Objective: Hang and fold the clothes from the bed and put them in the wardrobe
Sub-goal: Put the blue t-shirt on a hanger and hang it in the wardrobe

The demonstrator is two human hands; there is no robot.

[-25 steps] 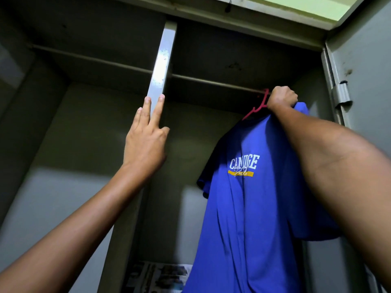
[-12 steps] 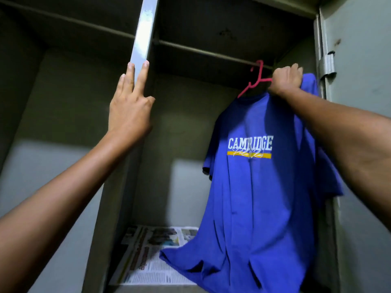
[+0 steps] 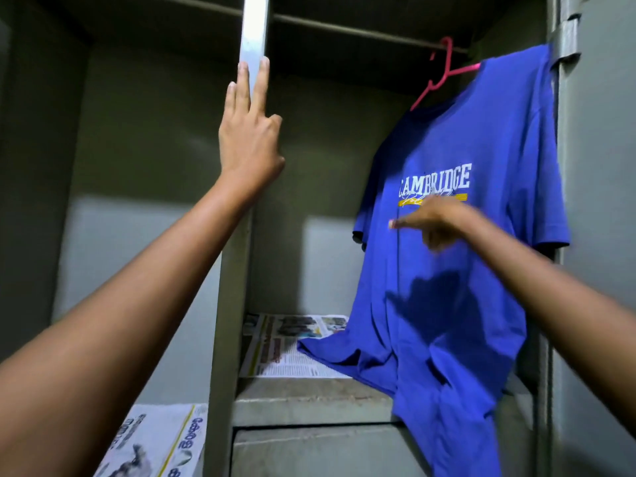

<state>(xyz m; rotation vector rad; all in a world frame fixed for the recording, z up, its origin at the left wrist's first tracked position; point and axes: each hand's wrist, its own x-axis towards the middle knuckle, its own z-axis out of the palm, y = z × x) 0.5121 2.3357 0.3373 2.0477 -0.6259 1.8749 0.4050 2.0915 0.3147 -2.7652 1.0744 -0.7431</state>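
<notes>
Grey metal walls (image 3: 144, 139); centre divider (image 3: 254, 25), newspaper-lined shelves (image 3: 285, 349), dim light

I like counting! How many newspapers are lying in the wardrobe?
2. One newspaper lies on the right shelf, partly under the blue shirt's hem. The other newspaper lies lower, in the left compartment. More could be hidden behind the shirt.

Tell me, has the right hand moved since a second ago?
Yes. The right hand has left the pink hanger on the rail and dropped in front of the blue T-shirt.
</notes>
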